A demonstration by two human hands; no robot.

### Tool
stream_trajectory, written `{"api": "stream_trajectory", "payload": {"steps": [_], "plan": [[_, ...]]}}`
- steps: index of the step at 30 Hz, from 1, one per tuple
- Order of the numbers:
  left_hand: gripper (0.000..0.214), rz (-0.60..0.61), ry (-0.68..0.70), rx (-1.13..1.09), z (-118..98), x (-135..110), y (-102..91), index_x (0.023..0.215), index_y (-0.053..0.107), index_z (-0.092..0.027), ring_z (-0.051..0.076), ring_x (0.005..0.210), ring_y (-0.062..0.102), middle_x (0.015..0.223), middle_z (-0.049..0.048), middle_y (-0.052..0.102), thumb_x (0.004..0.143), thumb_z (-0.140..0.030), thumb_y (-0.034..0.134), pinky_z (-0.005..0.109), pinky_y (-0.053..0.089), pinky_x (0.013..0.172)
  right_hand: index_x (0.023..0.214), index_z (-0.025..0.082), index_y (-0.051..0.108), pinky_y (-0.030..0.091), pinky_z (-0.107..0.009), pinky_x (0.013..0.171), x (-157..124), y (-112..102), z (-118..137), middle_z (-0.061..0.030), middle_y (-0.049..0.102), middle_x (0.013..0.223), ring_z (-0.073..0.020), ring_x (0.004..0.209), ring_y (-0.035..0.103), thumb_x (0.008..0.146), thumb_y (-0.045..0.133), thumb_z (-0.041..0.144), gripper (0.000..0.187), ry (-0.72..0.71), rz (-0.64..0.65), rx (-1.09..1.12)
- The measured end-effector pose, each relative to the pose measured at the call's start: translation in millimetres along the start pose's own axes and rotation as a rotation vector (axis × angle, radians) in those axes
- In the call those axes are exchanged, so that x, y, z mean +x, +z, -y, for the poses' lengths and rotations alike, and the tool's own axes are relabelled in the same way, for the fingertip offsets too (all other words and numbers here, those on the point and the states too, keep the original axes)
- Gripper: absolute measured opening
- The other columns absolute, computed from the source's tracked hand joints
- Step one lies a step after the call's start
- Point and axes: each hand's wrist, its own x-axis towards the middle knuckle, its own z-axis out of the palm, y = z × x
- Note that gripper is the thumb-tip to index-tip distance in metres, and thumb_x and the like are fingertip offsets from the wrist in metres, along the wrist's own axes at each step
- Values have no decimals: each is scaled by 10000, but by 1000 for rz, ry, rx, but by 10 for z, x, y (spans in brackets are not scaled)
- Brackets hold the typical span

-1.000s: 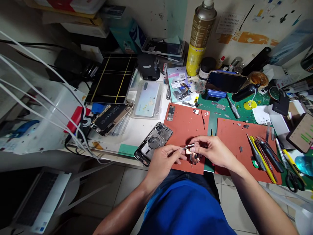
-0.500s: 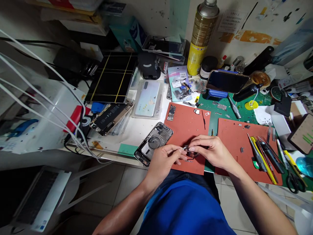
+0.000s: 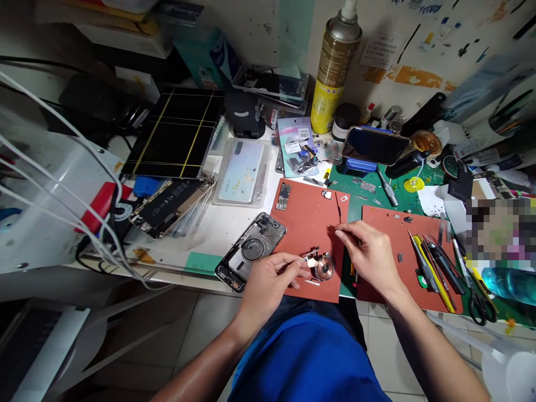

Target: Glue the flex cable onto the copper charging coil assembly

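My left hand (image 3: 270,282) pinches the flat flex end of a wireless charging coil (image 3: 324,268), a round copper disc with small metal parts on its strip. The coil is just over the left red-brown mat (image 3: 307,223). To the right of it, my right hand (image 3: 371,254) is closed in a pinch above the mat's right side; whatever is between its fingertips is too small to make out. Beside my left hand lies an opened phone housing (image 3: 253,245) with a round ring inside. A small circuit board (image 3: 283,196) rests at the mat's upper left.
A second red-brown mat (image 3: 377,223) on the right bears screwdrivers and tweezers (image 3: 433,268), with scissors (image 3: 481,307) beside it. Behind stand a propped phone (image 3: 374,145) and a tall spray can (image 3: 335,67). White cables (image 3: 90,229) hang at the left.
My right hand has moved away from the left hand, to the right, and the copper coil now shows. My left hand keeps its pinch. The whole view has shifted slightly.
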Motion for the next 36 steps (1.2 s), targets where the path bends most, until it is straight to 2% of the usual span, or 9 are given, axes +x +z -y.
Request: {"api": "stream_trajectory", "payload": {"steps": [3, 10, 17, 21, 24, 27, 29, 33, 36], "plan": [[269, -11, 1, 9, 14, 12, 5, 938, 788, -169, 199, 736, 765, 876, 85, 844, 883, -422, 715, 286, 568, 668, 1071, 192, 794, 583, -374, 790, 58, 43, -34, -84, 788, 1028, -230, 879, 763, 1018, 612, 210, 190, 34, -23, -177], [279, -9, 14, -13, 12, 12, 1, 930, 801, -177, 188, 716, 755, 887, 77, 844, 861, -442, 748, 276, 579, 659, 1122, 151, 785, 537, -356, 723, 107, 314, -12, -112, 733, 997, -241, 826, 729, 1036, 546, 211, 260, 55, -43, -369], [291, -2, 30, -52, 44, 20, 2, 927, 786, -170, 167, 664, 737, 868, 80, 843, 862, -452, 757, 265, 590, 644, 1037, 163, 786, 466, -348, 693, 169, 301, -1, -98, 721, 949, -221, 757, 672, 1016, 525, 175, 263, 84, -6, -348], [285, -3, 49, -83, 48, 25, -6, 919, 781, -172, 188, 705, 758, 882, 90, 844, 861, -449, 758, 270, 600, 626, 961, 205, 775, 474, -341, 754, 55, 230, 39, -69, 728, 935, -203, 814, 655, 1011, 614, 286, 187, 127, -69, 10], [286, -8, 60, -91, 68, 24, -14, 921, 783, -174, 194, 698, 760, 878, 91, 843, 857, -451, 763, 276, 603, 623, 913, 229, 768, 463, -308, 701, -156, 219, 110, -20, 684, 845, -158, 737, 599, 943, 758, 378, 153, 284, -98, 546], [290, -17, 73, -68, 101, 30, -19, 926, 791, -173, 191, 681, 754, 874, 90, 842, 854, -452, 762, 281, 605, 638, 853, 219, 734, 386, -257, 576, -367, 285, 192, 20, 592, 729, -104, 607, 484, 825, 886, 406, 242, 456, -75, 1137], [297, -18, 79, -48, 119, 38, -20, 931, 795, -171, 185, 658, 743, 874, 88, 841, 857, -457, 760, 288, 609, 648, 824, 208, 719, 351, -232, 547, -454, 341, 233, 27, 563, 710, -85, 589, 436, 767, 936, 377, 280, 531, -25, 1392], [318, -10, 107, -32, 134, 51, -20, 941, 800, -170, 197, 706, 758, 903, 98, 843, 864, -477, 763, 287, 611, 656, 774, 203, 709, 365, -198, 514, -503, 370, 271, 29, 562, 707, -69, 574, 392, 730, 963, 334, 289, 585, 35, 1591], [315, -10, 115, -33, 142, 51, -17, 951, 800, -172, 191, 697, 755, 911, 98, 845, 864, -474, 769, 285, 614, 658, 773, 209, 713, 416, -170, 519, -496, 323, 282, 18, 614, 742, -65, 596, 457, 736, 960, 324, 275, 624, 30, 1603]]}}
